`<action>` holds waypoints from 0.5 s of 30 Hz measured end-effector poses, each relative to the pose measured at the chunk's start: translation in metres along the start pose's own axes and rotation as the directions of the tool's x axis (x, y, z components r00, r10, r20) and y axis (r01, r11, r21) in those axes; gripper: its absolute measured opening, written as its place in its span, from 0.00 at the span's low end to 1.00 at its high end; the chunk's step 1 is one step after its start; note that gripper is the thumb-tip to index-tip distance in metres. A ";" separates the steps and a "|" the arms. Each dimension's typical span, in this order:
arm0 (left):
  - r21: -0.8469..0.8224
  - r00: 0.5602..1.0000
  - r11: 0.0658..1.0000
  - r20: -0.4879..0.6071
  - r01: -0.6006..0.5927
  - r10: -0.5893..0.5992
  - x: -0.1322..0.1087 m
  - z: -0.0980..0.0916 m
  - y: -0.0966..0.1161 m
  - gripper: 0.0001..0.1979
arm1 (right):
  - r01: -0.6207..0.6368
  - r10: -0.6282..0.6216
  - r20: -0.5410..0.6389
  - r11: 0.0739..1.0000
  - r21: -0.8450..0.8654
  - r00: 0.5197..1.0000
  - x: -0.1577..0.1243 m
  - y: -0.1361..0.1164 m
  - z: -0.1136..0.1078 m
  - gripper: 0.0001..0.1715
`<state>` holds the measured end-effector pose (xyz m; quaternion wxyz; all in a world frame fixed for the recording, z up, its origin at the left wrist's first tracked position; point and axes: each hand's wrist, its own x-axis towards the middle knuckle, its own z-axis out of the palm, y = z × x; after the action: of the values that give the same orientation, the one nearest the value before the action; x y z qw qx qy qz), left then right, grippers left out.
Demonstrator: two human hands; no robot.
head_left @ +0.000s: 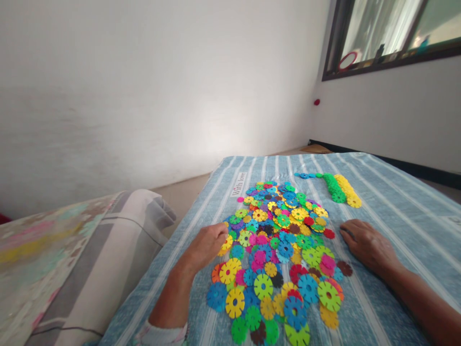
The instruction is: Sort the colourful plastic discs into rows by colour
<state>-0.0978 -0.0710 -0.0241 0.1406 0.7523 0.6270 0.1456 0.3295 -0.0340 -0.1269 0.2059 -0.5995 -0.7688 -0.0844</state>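
Observation:
A spread-out heap of notched plastic discs [263,287] in many colours lies on a blue striped cloth [180,269]. At the heap's left edge is my left hand [208,244], its fingers curled together beside a yellow disc [228,272]. Whatever may be inside those fingers is hidden. My right hand [369,244] rests on the cloth to the right of the heap, fingers lying down and thumb a little apart, with nothing seen in it. A dark brown disc [345,268] and a red disc [329,234] are close to it.
Farther back, a green row of discs [333,188] lies beside a yellow row [347,191], with a short blue and green chain [306,176] leading left. A covered surface with grey and white cloth [118,250] stands at left. White walls [162,96] and a window [389,33] are behind.

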 end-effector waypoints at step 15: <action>-0.088 0.992 0.990 -0.040 0.113 -0.117 -0.004 -0.014 0.007 0.10 | -0.008 0.008 0.002 1.000 0.027 1.000 0.000 -0.002 -0.002 0.16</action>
<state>-0.0983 -0.0757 -0.0085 0.1668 0.7046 0.6656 0.1807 0.3284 -0.0352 -0.1244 0.2136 -0.6000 -0.7675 -0.0725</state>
